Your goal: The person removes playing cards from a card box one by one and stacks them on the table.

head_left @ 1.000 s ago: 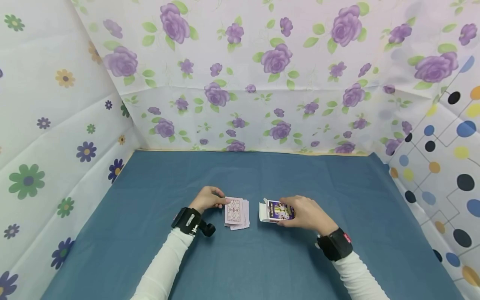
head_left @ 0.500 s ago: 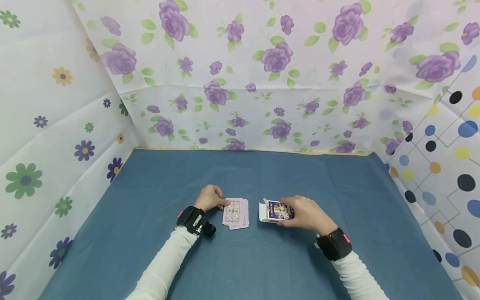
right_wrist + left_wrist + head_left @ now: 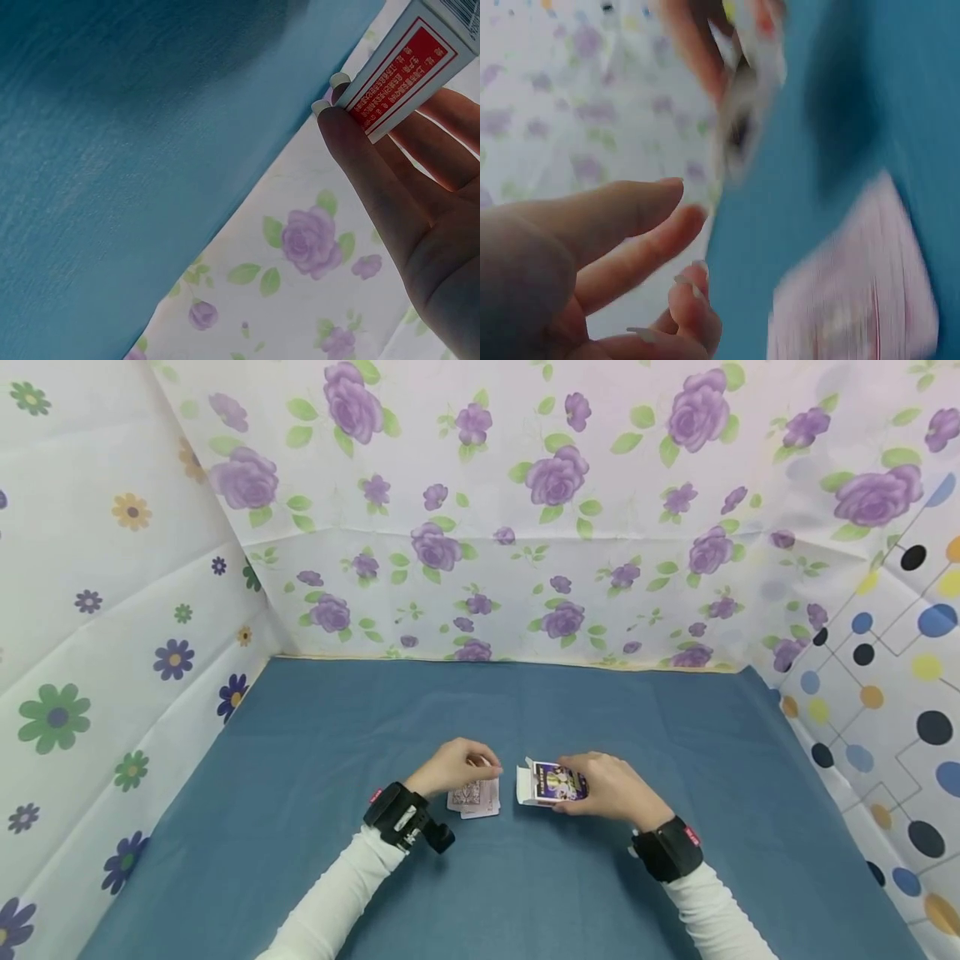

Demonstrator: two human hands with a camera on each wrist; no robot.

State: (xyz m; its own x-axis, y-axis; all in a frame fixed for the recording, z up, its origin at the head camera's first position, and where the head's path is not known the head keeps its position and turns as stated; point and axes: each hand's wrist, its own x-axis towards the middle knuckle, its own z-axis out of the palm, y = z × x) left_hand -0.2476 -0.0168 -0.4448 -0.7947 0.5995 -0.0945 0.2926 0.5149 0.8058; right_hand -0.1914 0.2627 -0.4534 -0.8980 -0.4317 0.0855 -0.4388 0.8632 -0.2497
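A stack of playing cards (image 3: 478,798) lies back side up on the blue cloth, slightly fanned out. My left hand (image 3: 452,767) hovers above its far part and hides some of it. In the left wrist view, that hand's thumb and index finger stand a little apart with nothing between them, other fingers loosely bent, and the cards (image 3: 855,292) are below, blurred. My right hand (image 3: 613,787) grips a purple-fronted playing card box (image 3: 557,782), whose flap is open toward the cards. A red printed label shows on the box's side (image 3: 405,79) in the right wrist view.
Blue cloth (image 3: 480,885) covers the table. A white sheet with purple roses (image 3: 555,477) hangs behind it, with patterned sheets at the left (image 3: 112,652) and right (image 3: 885,693) sides. Each wrist carries a black strap.
My left hand has left the near-left corner region of the cards and moved right, over the stack toward the box. My right hand and the card box have stayed in place.
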